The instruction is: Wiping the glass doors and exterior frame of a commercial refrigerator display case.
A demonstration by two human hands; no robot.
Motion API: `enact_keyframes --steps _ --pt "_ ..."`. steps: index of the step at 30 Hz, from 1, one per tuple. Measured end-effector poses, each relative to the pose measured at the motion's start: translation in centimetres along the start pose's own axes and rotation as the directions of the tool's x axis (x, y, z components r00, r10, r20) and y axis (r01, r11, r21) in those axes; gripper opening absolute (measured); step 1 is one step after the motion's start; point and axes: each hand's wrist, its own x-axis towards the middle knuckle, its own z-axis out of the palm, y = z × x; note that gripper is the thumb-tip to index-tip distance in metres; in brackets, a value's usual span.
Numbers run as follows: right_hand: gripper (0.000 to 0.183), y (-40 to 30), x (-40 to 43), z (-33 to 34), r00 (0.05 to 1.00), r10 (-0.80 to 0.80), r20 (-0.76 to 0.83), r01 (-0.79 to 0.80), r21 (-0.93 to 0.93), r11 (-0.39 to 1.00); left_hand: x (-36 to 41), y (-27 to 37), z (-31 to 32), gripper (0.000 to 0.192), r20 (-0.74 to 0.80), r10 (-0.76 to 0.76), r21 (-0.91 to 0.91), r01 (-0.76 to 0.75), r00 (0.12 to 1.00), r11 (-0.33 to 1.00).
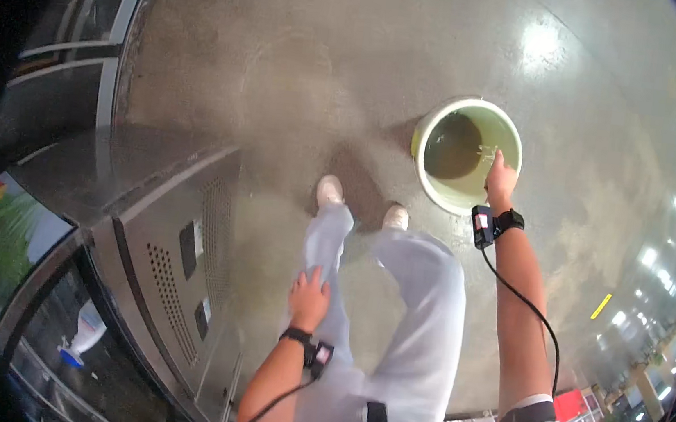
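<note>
A pale green plastic bucket (510,130) with a thick rim is in front of me to the right. Murky water (452,152) covers its bottom. My right hand (502,177) is closed at its near right rim, one digit pointing inward; the exact grip is partly hidden. My left hand (309,299) holds nothing. Its fingers are spread over my left trouser leg, and I cannot tell whether they touch the cloth. Each wrist wears a black strap with a small cabled device, one (317,357) on the left and another (482,226) on the right.
On my left stands a stainless steel cabinet (219,285) with perforated panels. A white spray bottle with a blue top (84,332) lies on a dark surface beside it. Glass-fronted metal units (87,11) line the upper left. Yellow tape strips (600,306) mark the shiny floor (265,80).
</note>
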Motion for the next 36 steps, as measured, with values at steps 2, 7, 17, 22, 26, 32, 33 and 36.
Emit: enact_keyframes --steps 2,7,17,22,26,32,33,36 --pt "0.05 -0.7 0.1 0.6 0.998 -0.062 -0.028 0.06 -0.072 0.996 -0.3 0.4 -1.6 0.05 0.034 -0.01 -0.043 0.011 0.999 0.999" --pt "0.054 0.7 -0.6 2.3 0.987 -0.104 -0.125 0.095 -0.075 0.993 -4.0 -1.0 -3.0 0.044 0.336 -0.14 -0.058 0.169 0.931 0.984" --pt "0.034 5.8 0.1 -1.2 0.864 0.28 0.418 -0.362 0.13 0.923 -13.2 0.3 -7.0 0.035 0.293 0.119 -0.347 -0.011 0.949 0.938" --pt "0.041 5.1 -0.8 0.2 0.842 0.254 0.477 -0.246 -0.08 0.966 -15.4 1.3 -5.6 0.033 0.284 0.038 -0.303 0.052 0.958 0.952" --pt "0.057 2.3 0.0 0.6 0.92 -0.141 0.365 0.333 -0.54 0.773 -17.1 1.8 -1.4 0.033 0.209 0.026 -0.405 0.062 0.977 0.912" --pt "0.057 0.5 0.5 -0.7 0.91 -0.238 0.339 0.408 -0.632 0.659 -18.7 2.9 0.1 0.034 0.098 -0.125 -0.542 0.159 0.987 0.826" --pt "0.057 0.7 1.7 -1.2 0.905 -0.228 0.36 0.418 -0.645 0.64 -18.1 3.0 1.0 0.035 0.092 -0.118 -0.553 0.15 0.989 0.82" --pt "0.077 1.6 -1.3 1.2 0.846 0.078 0.527 0.238 -0.504 0.83 -20.4 1.0 2.0 0.036 0.119 -0.203 -0.593 0.233 0.972 0.771"
